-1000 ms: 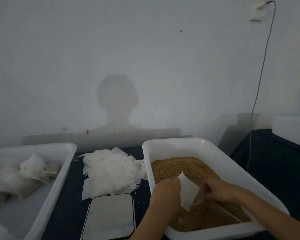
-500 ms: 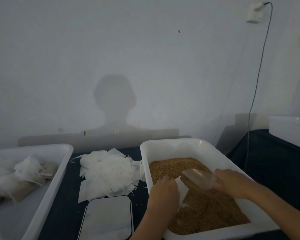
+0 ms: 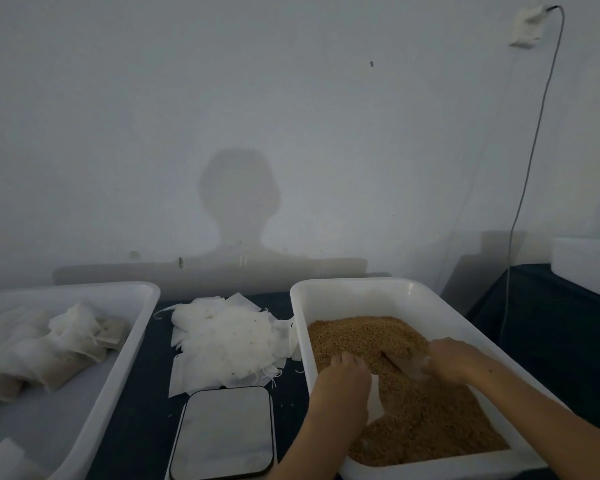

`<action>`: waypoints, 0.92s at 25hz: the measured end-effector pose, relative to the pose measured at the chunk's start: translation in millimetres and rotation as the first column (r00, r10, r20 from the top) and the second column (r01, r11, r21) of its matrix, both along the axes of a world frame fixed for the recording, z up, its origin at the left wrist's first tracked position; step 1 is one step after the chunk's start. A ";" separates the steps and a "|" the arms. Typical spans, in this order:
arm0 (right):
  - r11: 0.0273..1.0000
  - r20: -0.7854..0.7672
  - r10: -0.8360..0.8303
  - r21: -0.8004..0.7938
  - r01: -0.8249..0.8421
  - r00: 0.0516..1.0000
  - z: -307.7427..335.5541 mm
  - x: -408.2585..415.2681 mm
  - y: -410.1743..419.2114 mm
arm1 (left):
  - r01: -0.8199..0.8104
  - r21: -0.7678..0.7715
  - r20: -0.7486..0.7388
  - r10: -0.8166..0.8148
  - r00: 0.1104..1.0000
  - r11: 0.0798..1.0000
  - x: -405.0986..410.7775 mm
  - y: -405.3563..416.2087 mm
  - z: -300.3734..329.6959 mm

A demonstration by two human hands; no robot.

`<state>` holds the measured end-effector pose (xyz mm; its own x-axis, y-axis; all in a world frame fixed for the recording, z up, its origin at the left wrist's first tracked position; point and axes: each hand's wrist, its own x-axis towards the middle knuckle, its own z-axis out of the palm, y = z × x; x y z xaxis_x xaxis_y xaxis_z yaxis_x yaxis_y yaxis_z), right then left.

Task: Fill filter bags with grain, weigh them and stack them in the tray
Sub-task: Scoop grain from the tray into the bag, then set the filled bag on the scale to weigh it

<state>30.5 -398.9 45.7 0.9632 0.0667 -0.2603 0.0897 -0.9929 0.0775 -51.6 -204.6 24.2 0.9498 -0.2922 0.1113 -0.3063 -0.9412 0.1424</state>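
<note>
Filling step: right hand [image 3: 452, 360] grips scoop [image 3: 407, 364] in grain [image 3: 426, 420], left hand [image 3: 343, 375] pinches filter bag [image 3: 374, 401] just beside (next: tip scoop into bag mouth).

My left hand [image 3: 343, 374] knuckles up, fingers curled in a pinch, my right hand [image 3: 452, 362] just right of it, fingers curled in a grip, both bare forearms reaching in from the near right

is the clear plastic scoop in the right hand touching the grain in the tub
Touching. The head view shows the clear plastic scoop, gripped by the right hand, with its front edge dug into the brown grain inside the white plastic tub.
</note>
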 end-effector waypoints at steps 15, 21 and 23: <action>0.939 0.157 0.180 0.266 -0.217 0.971 -1.9 -35.9 -44.4 | -0.120 -0.265 0.112 0.154 0.982 0.957 13.8 9.8 -0.8; 0.884 0.199 0.333 0.275 -0.379 0.922 28.3 -70.6 -50.3 | -0.120 -0.350 0.085 0.159 0.984 0.929 22.8 10.1 0.1; 0.871 0.168 0.370 0.280 -0.404 0.914 36.2 -76.8 -48.8 | -0.139 -0.382 0.080 0.182 0.980 0.914 22.0 11.3 -1.2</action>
<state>-46.3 -447.7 81.9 0.8643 0.4988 -0.0651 0.4800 -0.8565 -0.1898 -29.6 -193.3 22.9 0.9556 -0.0535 0.2897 -0.1897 -0.8642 0.4661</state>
